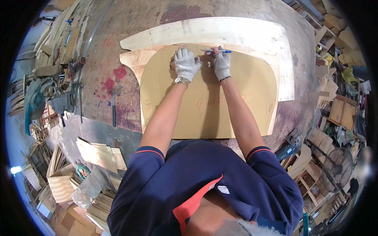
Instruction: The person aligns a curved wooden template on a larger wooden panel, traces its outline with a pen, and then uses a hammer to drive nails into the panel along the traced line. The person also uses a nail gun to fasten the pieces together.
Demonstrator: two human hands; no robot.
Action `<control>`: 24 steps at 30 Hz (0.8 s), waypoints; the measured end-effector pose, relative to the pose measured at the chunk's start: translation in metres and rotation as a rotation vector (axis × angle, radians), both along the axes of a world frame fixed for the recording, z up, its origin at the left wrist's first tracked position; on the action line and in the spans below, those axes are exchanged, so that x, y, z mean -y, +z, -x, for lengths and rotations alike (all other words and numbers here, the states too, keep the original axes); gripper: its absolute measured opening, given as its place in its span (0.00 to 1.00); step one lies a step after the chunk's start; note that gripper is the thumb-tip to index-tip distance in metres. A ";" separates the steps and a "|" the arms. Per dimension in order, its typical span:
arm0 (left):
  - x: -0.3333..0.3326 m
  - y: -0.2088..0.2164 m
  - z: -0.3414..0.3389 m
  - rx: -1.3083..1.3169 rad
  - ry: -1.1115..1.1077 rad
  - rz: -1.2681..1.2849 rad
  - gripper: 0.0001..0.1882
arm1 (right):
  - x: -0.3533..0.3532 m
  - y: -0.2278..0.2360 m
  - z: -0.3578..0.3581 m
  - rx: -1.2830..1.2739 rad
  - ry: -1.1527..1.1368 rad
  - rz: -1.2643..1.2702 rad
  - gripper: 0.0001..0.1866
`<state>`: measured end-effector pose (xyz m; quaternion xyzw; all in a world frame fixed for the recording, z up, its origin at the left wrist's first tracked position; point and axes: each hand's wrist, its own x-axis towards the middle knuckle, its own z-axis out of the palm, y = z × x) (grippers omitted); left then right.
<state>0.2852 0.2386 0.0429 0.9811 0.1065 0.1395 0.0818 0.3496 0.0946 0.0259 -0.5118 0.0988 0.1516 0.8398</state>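
Saw: at the far left I see a teal saw, beside the counter.
Counter: its grey-brown top has red stains; a thin tool lies on it.
Plywood: the pale sheet lies under the template, its edges showing around it.
Left hand: gloved, this hand rests on the template near its upper edge; I cannot tell if the fingers grip something.
Template: the tan, rounded template lies flat on the plywood, below both hands, with red handwriting on it.
White board: the long board lies beyond the plywood.
Right hand: also gloved, this hand is closed around a blue-ended pen, near the template's upper edge.
Fan: at the far right I see a dark fan among wood pieces.
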 end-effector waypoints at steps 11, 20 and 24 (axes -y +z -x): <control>-0.001 -0.006 0.004 -0.229 -0.004 0.052 0.37 | -0.061 0.030 -0.050 0.305 0.420 0.693 0.13; -0.001 -0.003 0.003 -0.213 -0.015 0.005 0.44 | -0.064 0.017 -0.050 0.383 0.476 0.880 0.21; -0.002 -0.004 0.004 -0.181 -0.018 0.005 0.44 | -0.064 0.017 -0.050 0.386 0.505 0.908 0.21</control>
